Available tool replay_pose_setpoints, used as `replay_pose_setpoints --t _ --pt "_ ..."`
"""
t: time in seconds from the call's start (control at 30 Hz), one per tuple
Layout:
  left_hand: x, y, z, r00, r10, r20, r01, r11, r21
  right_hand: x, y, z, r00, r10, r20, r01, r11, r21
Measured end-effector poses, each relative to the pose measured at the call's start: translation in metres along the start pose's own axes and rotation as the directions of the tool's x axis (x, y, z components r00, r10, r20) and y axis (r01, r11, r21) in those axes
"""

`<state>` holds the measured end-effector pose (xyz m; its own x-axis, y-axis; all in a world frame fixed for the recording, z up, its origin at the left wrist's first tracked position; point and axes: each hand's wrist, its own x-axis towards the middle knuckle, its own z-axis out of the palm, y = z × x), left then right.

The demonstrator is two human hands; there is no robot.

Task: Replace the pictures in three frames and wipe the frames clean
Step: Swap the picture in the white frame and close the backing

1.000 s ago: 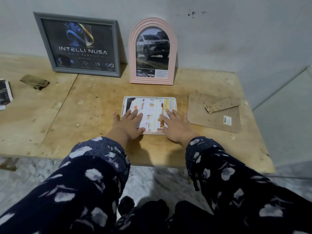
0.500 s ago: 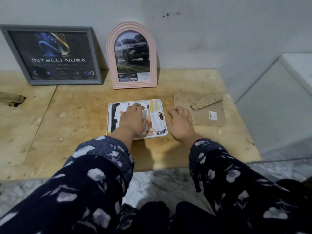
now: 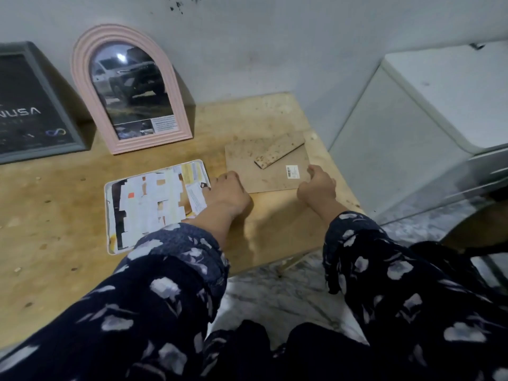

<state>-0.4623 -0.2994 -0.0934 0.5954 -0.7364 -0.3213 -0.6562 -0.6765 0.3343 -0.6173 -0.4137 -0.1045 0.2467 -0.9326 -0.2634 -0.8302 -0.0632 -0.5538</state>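
— Two frames lean on the wall in the upper left of the picture, yes?

— Yes: a pink arched frame (image 3: 132, 89) with a car picture, and a grey frame (image 3: 35, 105) cut off by the left edge. A white frame (image 3: 156, 204) lies flat on the wooden surface (image 3: 55, 229) at centre left, partly hidden by the left sleeve.

— And the hands?

— Both reach forward to the brown backing board (image 3: 264, 166) at centre right, a small stand piece (image 3: 280, 154) lying on it. The left hand (image 3: 228, 191) curls its grip at the board's lower left edge; the right hand (image 3: 316, 185) pinches the lower right corner.
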Motion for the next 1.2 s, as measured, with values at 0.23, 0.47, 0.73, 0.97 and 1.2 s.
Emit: replay_pose_setpoints --t 0.23,0.47,0.73,0.97,1.2 --pt "0.01 0.005 0.0 0.985 -0.169 -0.037 0.141 0.907 -0.397 0.003 0.004 -0.003 0.992 0.125 0.007 -0.117 0.898 0.425" --pt "0.008 -0.018 -0.016 0.956 -0.279 -0.086 0.207 0.855 -0.475 0.002 -0.01 0.001 0.971 0.201 0.132 -0.24 0.787 0.568" --pt "-0.022 -0.095 -0.044 0.905 -0.411 -0.11 0.31 0.814 -0.492 -0.032 -0.061 0.032 0.964 0.045 0.263 -0.192 0.803 0.564" --pt "-0.062 -0.161 -0.057 0.86 -0.492 -0.138 0.385 0.802 -0.457 -0.061 -0.103 0.072 0.94 -0.092 0.327 -0.091 0.859 0.504" --pt "-0.084 -0.194 -0.054 0.851 -0.509 -0.131 0.403 0.791 -0.461 -0.083 -0.115 0.1 0.925 -0.139 0.355 0.0 0.931 0.365"
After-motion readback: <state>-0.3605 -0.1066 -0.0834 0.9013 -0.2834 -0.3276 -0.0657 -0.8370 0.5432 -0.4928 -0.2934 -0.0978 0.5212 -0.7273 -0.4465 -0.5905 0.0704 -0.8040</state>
